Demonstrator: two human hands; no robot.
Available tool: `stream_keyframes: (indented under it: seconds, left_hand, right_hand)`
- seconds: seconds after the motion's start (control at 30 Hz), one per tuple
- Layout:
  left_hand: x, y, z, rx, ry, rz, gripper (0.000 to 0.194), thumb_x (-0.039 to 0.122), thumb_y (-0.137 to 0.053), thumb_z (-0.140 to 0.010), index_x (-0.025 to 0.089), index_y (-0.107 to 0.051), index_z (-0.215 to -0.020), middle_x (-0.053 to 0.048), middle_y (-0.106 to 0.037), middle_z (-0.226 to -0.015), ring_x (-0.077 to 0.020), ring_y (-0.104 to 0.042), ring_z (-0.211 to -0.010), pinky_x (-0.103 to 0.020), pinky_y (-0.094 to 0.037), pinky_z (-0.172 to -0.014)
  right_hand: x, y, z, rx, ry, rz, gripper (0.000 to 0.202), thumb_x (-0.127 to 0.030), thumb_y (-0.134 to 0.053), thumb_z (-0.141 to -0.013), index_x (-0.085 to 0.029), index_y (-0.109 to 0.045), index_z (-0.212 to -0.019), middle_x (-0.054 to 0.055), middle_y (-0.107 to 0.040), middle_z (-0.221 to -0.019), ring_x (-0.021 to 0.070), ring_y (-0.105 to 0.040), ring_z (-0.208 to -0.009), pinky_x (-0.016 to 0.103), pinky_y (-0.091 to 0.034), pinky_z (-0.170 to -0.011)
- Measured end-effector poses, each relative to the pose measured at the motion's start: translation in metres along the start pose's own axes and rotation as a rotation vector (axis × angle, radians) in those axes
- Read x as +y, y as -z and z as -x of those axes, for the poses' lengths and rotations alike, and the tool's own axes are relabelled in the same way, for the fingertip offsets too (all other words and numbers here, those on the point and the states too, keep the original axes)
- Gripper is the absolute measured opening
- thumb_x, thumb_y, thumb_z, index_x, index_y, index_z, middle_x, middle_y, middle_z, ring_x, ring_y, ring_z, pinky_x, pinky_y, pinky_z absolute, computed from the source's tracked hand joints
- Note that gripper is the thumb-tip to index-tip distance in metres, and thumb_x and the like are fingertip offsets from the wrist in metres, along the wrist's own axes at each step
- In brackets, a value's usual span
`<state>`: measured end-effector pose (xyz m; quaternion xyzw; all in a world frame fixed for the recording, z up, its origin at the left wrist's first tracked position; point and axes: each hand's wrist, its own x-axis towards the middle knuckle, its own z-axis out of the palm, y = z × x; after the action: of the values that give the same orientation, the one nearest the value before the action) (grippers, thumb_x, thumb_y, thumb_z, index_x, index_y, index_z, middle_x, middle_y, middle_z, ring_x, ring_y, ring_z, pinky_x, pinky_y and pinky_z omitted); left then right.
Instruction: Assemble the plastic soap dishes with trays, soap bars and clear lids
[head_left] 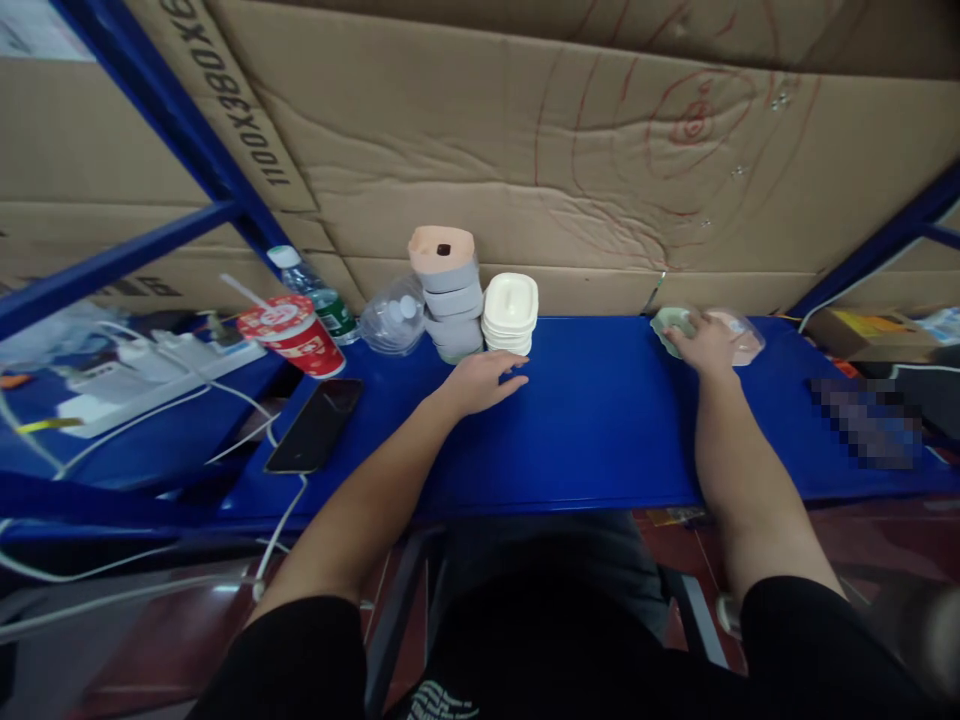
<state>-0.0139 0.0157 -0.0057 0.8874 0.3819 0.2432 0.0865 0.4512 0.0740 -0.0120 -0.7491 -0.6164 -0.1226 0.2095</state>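
My left hand (491, 380) rests low over the blue tabletop, fingers stretched forward and thumb apart, holding nothing. Just beyond its fingertips stands a stack of cream square lids (511, 305). Beside that stack is a taller pile of grey square containers (454, 303), topped by a peach container (441, 248) with a small dark square on its side. On the right, my right hand (709, 343) reaches over a pale green, wavy-edged dish (663, 322), its fingers spread and touching it. A pale pink piece (748, 345) under clear plastic lies beside that hand, partly covered by it.
Left of the piles are clear plastic lids (391, 318), a water bottle (319, 295), a red paper cup (300, 345) with a straw, and a black phone (315, 425). A power strip (161, 385) with white cables lies farther left. Cardboard (450, 130) walls the back.
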Motion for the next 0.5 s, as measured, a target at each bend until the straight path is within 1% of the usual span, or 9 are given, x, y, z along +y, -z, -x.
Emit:
stream_keyframes:
  seconds: [0.07,0.13,0.17,0.23,0.3,0.37,0.4,0.43,0.5]
  left_hand:
    - [-0.006,0.008,0.000,0.171,-0.005,-0.028,0.031,0.040,-0.060,-0.103,0.021,-0.077,-0.121,-0.007,-0.082,-0.108,-0.0194,-0.076,-0.089,-0.033,-0.059,-0.083]
    - [-0.012,0.017,0.000,0.362,-0.003,-0.070,0.027,0.039,-0.059,-0.103,0.021,-0.079,-0.111,-0.006,-0.082,-0.100,-0.0181,-0.074,-0.082,-0.032,-0.057,-0.079]
    - [-0.015,0.022,0.000,0.459,0.005,-0.084,0.026,0.038,-0.059,-0.103,0.021,-0.078,-0.108,-0.006,-0.081,-0.098,-0.0176,-0.073,-0.079,-0.032,-0.057,-0.078]
    - [-0.023,0.031,0.001,0.631,0.032,-0.097,0.024,0.037,-0.061,-0.102,0.020,-0.077,-0.105,-0.006,-0.079,-0.097,-0.0166,-0.069,-0.074,-0.032,-0.056,-0.077]
    - [-0.031,0.037,0.002,0.745,0.075,-0.105,0.021,0.036,-0.063,-0.101,0.019,-0.076,-0.103,-0.006,-0.077,-0.093,-0.0163,-0.066,-0.071,-0.033,-0.055,-0.077]
    - [-0.035,0.037,0.002,0.778,0.136,-0.110,0.021,0.036,-0.065,-0.099,0.019,-0.075,-0.105,-0.005,-0.076,-0.090,-0.0167,-0.064,-0.069,-0.033,-0.054,-0.076]
    - [-0.035,0.036,0.002,0.758,0.174,-0.108,0.023,0.036,-0.065,-0.099,0.018,-0.076,-0.108,-0.005,-0.075,-0.090,-0.0170,-0.064,-0.068,-0.034,-0.055,-0.077]
    - [-0.033,0.034,0.002,0.715,0.214,-0.104,0.026,0.036,-0.065,-0.099,0.017,-0.076,-0.113,-0.006,-0.076,-0.090,-0.0174,-0.064,-0.069,-0.034,-0.055,-0.078]
    - [-0.026,0.027,0.000,0.566,0.288,-0.093,0.038,0.037,-0.064,-0.099,0.016,-0.073,-0.129,-0.006,-0.078,-0.094,-0.0188,-0.068,-0.073,-0.034,-0.056,-0.081]
  right_hand:
    - [-0.007,0.000,0.001,0.030,-0.031,-0.028,0.060,-0.057,-0.063,-0.095,-0.012,-0.071,-0.135,0.031,-0.060,-0.151,0.0516,-0.044,-0.146,0.084,-0.018,-0.115]
    - [-0.019,0.001,0.003,0.070,-0.003,-0.081,0.064,-0.058,-0.063,-0.094,-0.014,-0.068,-0.140,0.029,-0.057,-0.158,0.0502,-0.041,-0.150,0.083,-0.016,-0.117]
    - [-0.026,0.001,0.005,0.090,0.029,-0.113,0.065,-0.058,-0.063,-0.094,-0.015,-0.068,-0.141,0.028,-0.057,-0.157,0.0491,-0.042,-0.150,0.082,-0.019,-0.118]
    - [-0.042,0.001,0.008,0.109,0.113,-0.192,0.063,-0.058,-0.063,-0.094,-0.015,-0.070,-0.138,0.026,-0.062,-0.152,0.0466,-0.050,-0.146,0.076,-0.028,-0.120]
    - [-0.061,0.001,0.014,0.107,0.230,-0.294,0.061,-0.060,-0.063,-0.094,-0.015,-0.072,-0.136,0.024,-0.068,-0.145,0.0434,-0.058,-0.140,0.069,-0.038,-0.120]
    - [-0.082,0.002,0.023,0.076,0.370,-0.396,0.062,-0.061,-0.062,-0.095,-0.016,-0.071,-0.137,0.022,-0.069,-0.145,0.0406,-0.062,-0.137,0.063,-0.046,-0.118]
    - [-0.093,0.003,0.028,0.046,0.440,-0.433,0.062,-0.061,-0.062,-0.096,-0.018,-0.070,-0.139,0.021,-0.068,-0.146,0.0393,-0.063,-0.136,0.061,-0.048,-0.118]
    - [-0.103,0.004,0.034,0.006,0.506,-0.455,0.062,-0.062,-0.062,-0.097,-0.020,-0.069,-0.142,0.019,-0.068,-0.147,0.0387,-0.064,-0.137,0.061,-0.048,-0.118]
    - [-0.122,0.007,0.045,-0.092,0.604,-0.454,0.062,-0.062,-0.062,-0.098,-0.023,-0.067,-0.146,0.017,-0.067,-0.150,0.0384,-0.062,-0.139,0.062,-0.047,-0.120]
